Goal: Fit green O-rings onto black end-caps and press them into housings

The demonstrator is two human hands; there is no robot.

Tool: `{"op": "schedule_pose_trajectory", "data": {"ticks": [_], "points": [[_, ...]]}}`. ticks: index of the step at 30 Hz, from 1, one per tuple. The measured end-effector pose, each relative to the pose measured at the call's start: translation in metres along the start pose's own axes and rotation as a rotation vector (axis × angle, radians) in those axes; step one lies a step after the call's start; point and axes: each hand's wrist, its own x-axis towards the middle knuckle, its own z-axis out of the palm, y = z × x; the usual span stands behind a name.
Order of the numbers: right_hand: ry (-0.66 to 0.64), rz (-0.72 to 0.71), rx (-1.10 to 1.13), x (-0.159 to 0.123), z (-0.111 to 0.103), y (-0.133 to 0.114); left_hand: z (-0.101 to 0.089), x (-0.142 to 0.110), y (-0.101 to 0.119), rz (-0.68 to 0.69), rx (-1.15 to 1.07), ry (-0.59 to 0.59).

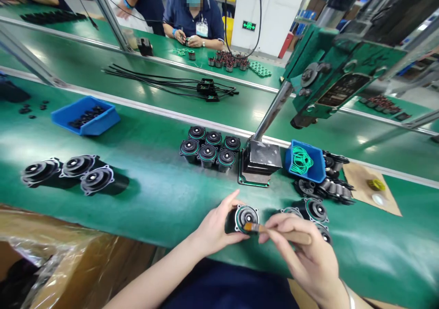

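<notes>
My left hand is wrapped round a black cylindrical motor housing with a metal flange and a green ring on its top. A small brush with a wooden handle is pinched in my right hand. Its orange bristles touch the top of the housing near the ring. To the right, partly behind my right hand, stand several similar housings. Another group of housings with green rings stands in two rows beyond my left hand.
A green press rises from its base behind my hands. A blue bin holds green rings, beside black parts. Cardboard carries a yellow roll. At left are three housings and another blue bin. Co-workers sit across.
</notes>
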Motion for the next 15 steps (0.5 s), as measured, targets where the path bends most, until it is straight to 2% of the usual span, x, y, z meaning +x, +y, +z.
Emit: {"op": "schedule_pose_trajectory", "data": {"ticks": [3, 9, 12, 15], "points": [[0.046, -0.055, -0.071, 0.015, 0.008, 0.004, 0.0, 0.0, -0.001, -0.009, 0.011, -0.005], [-0.143, -0.124, -0.208, 0.028, 0.019, 0.015, -0.001, 0.0, 0.0, -0.026, 0.031, -0.003], [-0.192, -0.131, -0.245, 0.033, 0.02, 0.013, -0.001, 0.0, 0.002, -0.03, 0.053, -0.002], [-0.296, -0.217, -0.24, 0.036, 0.021, 0.007, -0.002, 0.001, 0.003, -0.013, 0.062, -0.011]]}}
